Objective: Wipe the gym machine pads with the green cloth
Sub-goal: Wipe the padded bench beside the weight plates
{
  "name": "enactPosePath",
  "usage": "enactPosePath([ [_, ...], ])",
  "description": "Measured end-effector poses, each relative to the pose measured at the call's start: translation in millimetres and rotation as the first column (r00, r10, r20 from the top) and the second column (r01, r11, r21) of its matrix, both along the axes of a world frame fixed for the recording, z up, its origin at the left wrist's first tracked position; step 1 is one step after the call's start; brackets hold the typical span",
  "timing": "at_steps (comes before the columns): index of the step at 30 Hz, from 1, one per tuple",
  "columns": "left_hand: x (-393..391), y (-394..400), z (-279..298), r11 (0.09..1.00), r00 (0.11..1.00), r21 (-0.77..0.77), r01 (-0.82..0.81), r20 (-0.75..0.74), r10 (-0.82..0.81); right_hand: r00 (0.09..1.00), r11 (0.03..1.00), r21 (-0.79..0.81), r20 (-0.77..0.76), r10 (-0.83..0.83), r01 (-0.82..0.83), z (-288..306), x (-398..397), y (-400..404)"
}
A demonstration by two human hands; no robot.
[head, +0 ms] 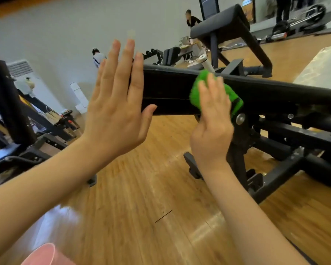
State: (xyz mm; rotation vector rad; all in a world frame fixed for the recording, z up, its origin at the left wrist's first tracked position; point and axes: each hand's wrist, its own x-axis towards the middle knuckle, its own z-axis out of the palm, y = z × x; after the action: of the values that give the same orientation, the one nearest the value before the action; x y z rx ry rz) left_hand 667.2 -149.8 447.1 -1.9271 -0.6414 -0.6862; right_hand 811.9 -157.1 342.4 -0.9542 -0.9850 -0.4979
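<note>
Right hand (211, 119) presses one green cloth (199, 84) against one pad (172, 92).

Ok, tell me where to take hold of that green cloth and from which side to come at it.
Take the green cloth by the bunched part that sticks out past the right hand, toward the bolt. Come from the near side, facing the bench pad: the cloth is pressed flat against the pad's side face, so only the outer surface and its loose edges are free to pinch.
</note>
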Motion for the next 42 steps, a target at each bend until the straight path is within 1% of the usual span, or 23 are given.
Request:
enactPosePath([
  [2, 0.4, -1.6, 0.9, 1.000, 1.000, 0.003, -0.015, 0.001, 0.015, 0.988, 0.996, 0.051, 0.140, 0.064, -0.071, 15.0, -15.6, -3.8],
  [3, 1.3, -3.2, 1.1, 1.000, 1.000, 0.007, -0.022, -0.005, 0.022, 0.980, 0.994, 0.063, 0.184, 0.078, -0.091, 20.3, -20.5, -3.5],
  [6, 5.4, -9.9, -6.4, 0.997, 0.994, 0.024, -0.076, -0.075, 0.078, 0.976, 0.996, 0.079, 0.218, 0.028, -0.046, 15.2, -13.0, 4.2],
  [9, 12.4, -12.6, -19.3, 0.984, 0.972, 0.091, -0.155, -0.162, 0.168, 0.983, 0.996, 0.086, 0.183, -0.012, -0.004, -3.8, 8.5, 14.5],
  [14, 15.2, -13.6, -20.3, 0.972, 0.957, 0.109, -0.209, -0.179, 0.226, 0.997, 0.997, 0.038, 0.040, -0.068, 0.067, -32.4, 42.3, 26.8],
  [16, 16.4, -14.2, -19.2, 0.968, 0.948, 0.113, -0.223, -0.206, 0.242, 0.998, 0.998, 0.017, -0.031, -0.056, 0.056, -34.3, 47.1, 26.2],
  [18, 23.4, -14.4, -20.8, 0.968, 0.932, 0.113, -0.225, -0.264, 0.248, 0.994, 1.000, 0.002, -0.104, -0.026, 0.026, -26.9, 38.4, 20.1],
  [19, 28.6, -14.2, -23.1, 0.970, 0.925, 0.107, -0.220, -0.292, 0.242, 0.994, 1.000, 0.009, -0.105, -0.003, 0.004, -21.7, 31.2, 15.4],
  [22, 47.2, -12.1, -34.2, 0.976, 0.922, 0.075, -0.202, -0.322, 0.216, 0.997, 0.997, 0.054, 0.063, 0.052, -0.055, -12.9, 19.5, 7.3],
  [24, 57.0, -10.8, -40.8, 0.974, 0.920, 0.072, -0.216, -0.319, 0.227, 0.991, 0.997, 0.050, 0.121, 0.048, -0.055, -20.2, 31.9, 14.3],
  [26, 62.0, -10.5, -45.0, 0.969, 0.922, 0.068, -0.236, -0.300, 0.245, 0.998, 1.000, -0.008, 0.065, -0.014, 0.014, -41.3, 56.3, 24.6],
  [28, 66.2, -11.1, -47.3, 0.970, 0.929, 0.046, -0.238, -0.282, 0.241, 0.994, 0.989, -0.132, -0.086, -0.074, 0.062, -65.7, 87.5, 31.9],
  [30, 74.9, -10.6, -50.0, 0.972, 0.926, 0.025, -0.233, -0.300, 0.230, 0.964, 0.971, -0.234, -0.248, -0.099, 0.040, -83.7, 116.5, 32.7],
  [32, 88.2, -9.4, -53.8, 0.971, 0.919, 0.022, -0.238, -0.317, 0.233, 0.952, 0.966, -0.259, -0.290, -0.098, 0.020, -89.9, 132.9, 29.4],
  [34, 103.1, -7.0, -58.7, 0.967, 0.913, 0.033, -0.253, -0.323, 0.250, 0.963, 0.978, -0.206, -0.252, -0.090, 0.038, -84.0, 132.2, 24.1],
  [35, 110.0, -5.3, -61.0, 0.966, 0.911, 0.042, -0.256, -0.324, 0.256, 0.977, 0.987, -0.153, -0.197, -0.085, 0.055, -76.9, 126.6, 21.8],
  [37, 122.0, -2.0, -65.8, 0.969, 0.916, 0.036, -0.244, -0.320, 0.242, 0.999, 0.998, -0.048, -0.017, -0.045, 0.044, -61.1, 114.8, 21.0],
  [38, 127.4, -0.4, -68.5, 0.973, 0.921, 0.025, -0.231, -0.317, 0.227, 0.998, 1.000, -0.021, 0.065, -0.019, 0.021, -54.9, 112.2, 23.3],
  [40, 138.6, 2.0, -73.4, 0.978, 0.927, 0.007, -0.211, -0.317, 0.202, 0.987, 1.000, -0.004, 0.160, -0.006, 0.007, -51.0, 118.1, 30.4],
  [42, 149.9, 3.7, -78.4, 0.980, 0.929, -0.013, -0.200, -0.320, 0.186, 0.980, 0.999, -0.002, 0.193, -0.040, 0.041, -60.9, 134.5, 37.8],
])
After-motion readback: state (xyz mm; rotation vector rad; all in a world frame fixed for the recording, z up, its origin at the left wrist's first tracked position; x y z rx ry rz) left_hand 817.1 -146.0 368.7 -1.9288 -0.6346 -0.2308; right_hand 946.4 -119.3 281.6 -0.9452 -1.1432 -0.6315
